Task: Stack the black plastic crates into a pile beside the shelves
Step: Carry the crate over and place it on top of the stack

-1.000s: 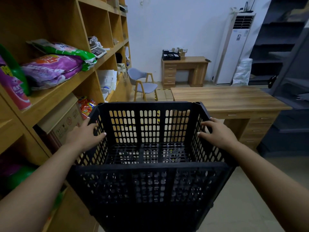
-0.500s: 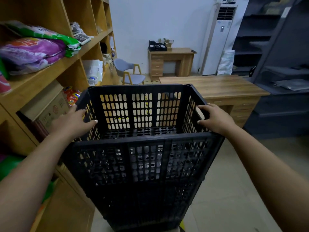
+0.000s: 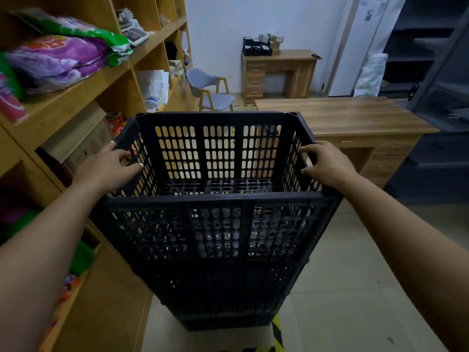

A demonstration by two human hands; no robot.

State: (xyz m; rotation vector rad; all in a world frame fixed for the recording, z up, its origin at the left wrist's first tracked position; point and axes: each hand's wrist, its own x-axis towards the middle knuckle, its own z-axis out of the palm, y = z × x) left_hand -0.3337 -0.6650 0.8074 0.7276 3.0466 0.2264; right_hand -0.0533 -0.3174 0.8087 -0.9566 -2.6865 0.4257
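A black perforated plastic crate (image 3: 218, 148) sits on top of a pile of black crates (image 3: 223, 288) right beside the wooden shelves (image 3: 101, 80). My left hand (image 3: 109, 166) grips the top crate's left rim, fingers curled over the edge. On the right rim, my right hand (image 3: 327, 163) holds on the same way. The top crate is empty and sits level on the pile. The pile's base stands on a pale box or mat (image 3: 215, 339) with yellow-black tape at its corner.
The shelves hold purple and green bags (image 3: 58, 57), a cardboard box (image 3: 81, 141) and snack packets. A wooden desk (image 3: 342, 115) stands close behind the pile to the right. Further back are a grey chair (image 3: 210, 90), a small desk (image 3: 279, 72) and dark shelving (image 3: 431, 72).
The crate in my hands has come down onto the pile and my view has tilted downward. Both hands stay on its side rims.
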